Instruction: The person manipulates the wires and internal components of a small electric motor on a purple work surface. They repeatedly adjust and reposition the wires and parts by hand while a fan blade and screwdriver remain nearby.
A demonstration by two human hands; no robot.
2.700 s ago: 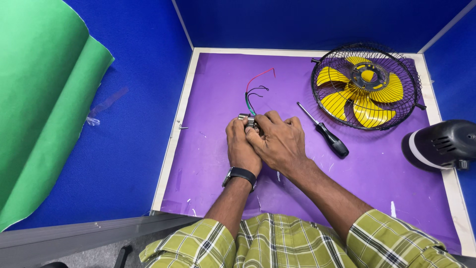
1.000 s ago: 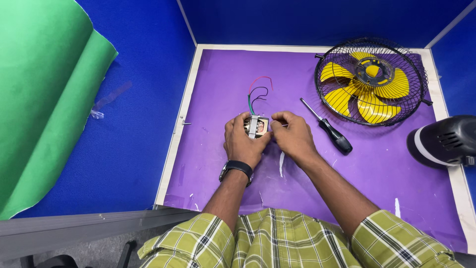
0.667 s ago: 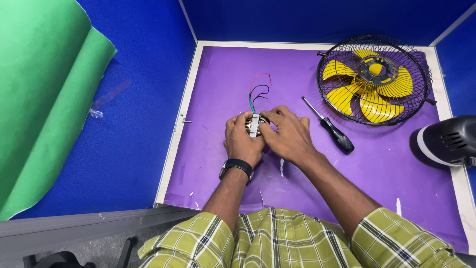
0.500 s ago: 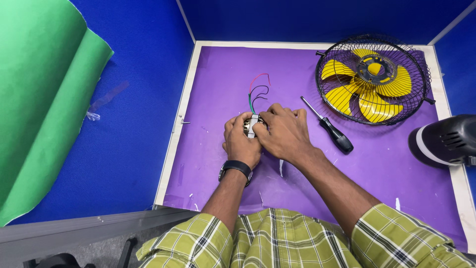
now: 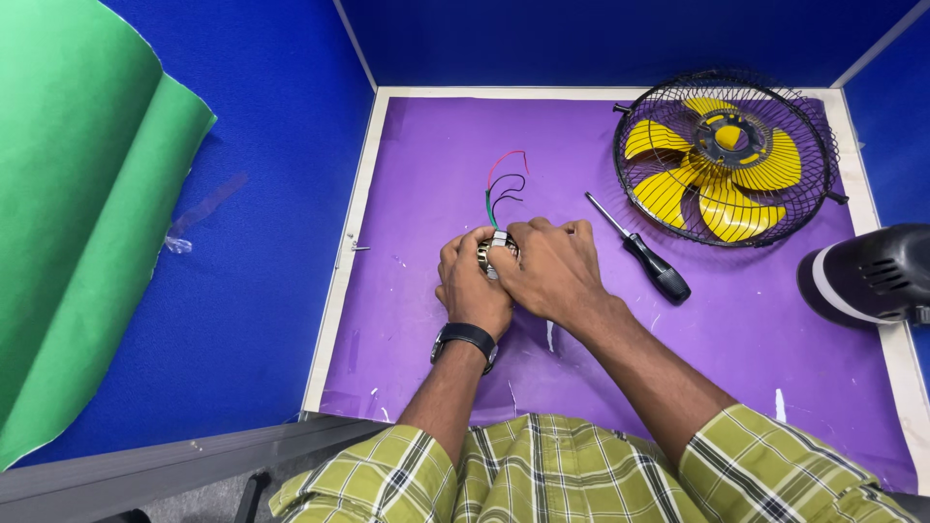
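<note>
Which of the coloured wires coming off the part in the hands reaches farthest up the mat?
The red wire: it arcs highest, above the black wire and green wire.

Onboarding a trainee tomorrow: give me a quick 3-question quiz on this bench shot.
1. True or false: the screwdriver is in one of the hands.
2. What do the left hand and right hand hold between them?
A) small metal part with coloured wires
B) fan
C) green sheet
3. Which wrist has the wristwatch?

Key: 1 false, it lies on the purple mat; 2 A; 3 left.
</note>
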